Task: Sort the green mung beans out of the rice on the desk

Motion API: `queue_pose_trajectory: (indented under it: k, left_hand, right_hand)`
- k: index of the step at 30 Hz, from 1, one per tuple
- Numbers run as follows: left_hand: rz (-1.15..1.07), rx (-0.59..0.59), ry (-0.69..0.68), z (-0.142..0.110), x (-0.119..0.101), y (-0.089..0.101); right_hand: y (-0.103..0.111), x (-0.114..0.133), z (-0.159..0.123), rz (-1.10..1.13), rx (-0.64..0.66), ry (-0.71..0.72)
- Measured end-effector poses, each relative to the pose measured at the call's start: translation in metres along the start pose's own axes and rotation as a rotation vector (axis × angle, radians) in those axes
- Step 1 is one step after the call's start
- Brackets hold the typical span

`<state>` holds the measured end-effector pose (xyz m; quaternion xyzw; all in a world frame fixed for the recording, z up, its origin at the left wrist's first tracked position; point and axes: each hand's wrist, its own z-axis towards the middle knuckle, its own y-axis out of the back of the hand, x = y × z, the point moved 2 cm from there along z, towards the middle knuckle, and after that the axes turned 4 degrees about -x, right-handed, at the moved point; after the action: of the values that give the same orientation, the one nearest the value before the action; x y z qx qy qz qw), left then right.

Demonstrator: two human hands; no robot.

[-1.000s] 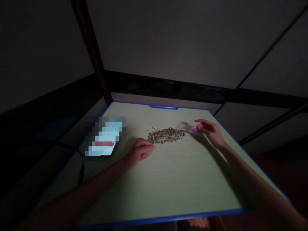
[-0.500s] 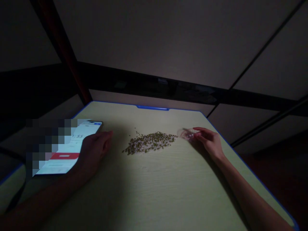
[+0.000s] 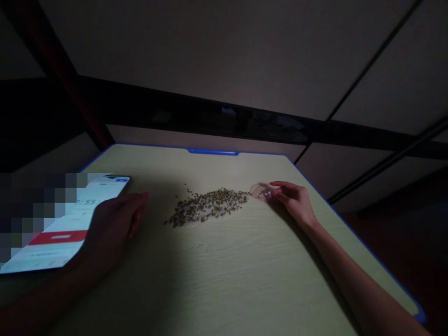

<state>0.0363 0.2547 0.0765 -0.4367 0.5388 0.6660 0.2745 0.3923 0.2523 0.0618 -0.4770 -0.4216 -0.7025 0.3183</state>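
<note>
A long heap of small green beans mixed with pale grains (image 3: pixel 210 205) lies on the pale table. To its right, my right hand (image 3: pixel 294 200) pinches a small clear plastic cup (image 3: pixel 262 192) between thumb and fingers. The cup is tilted over the table near the heap's right end; its outline is slightly blurred. My left hand (image 3: pixel 114 219) is left of the heap, its fingers curled together, and whatever they may hold is hidden. It is in shadow and covers part of a lit phone (image 3: pixel 59 238).
The table (image 3: pixel 224 280) has a blue rim and a blue handle piece (image 3: pixel 213 152) at its far edge. Pale panels (image 3: pixel 210 56) with a dark band stand behind it. A few loose beans (image 3: pixel 188 189) lie beyond the heap.
The view has shifted, so the table, phone and heap appear further left. Both hands keep nearly the same places over the table, and the cup stays in my right hand.
</note>
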Motion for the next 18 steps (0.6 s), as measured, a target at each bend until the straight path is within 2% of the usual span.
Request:
queue_pose_trajectory:
  k: [4, 18]
  left_hand:
    - [-0.109, 0.028, 0.113, -0.003, -0.004, -0.002]
    - [-0.033, 0.016, 0.097, -0.006, -0.012, 0.000]
  right_hand:
    - [-0.001, 0.002, -0.002, -0.001, -0.015, -0.002]
    - [-0.003, 0.000, -0.001, 0.008, -0.063, -0.019]
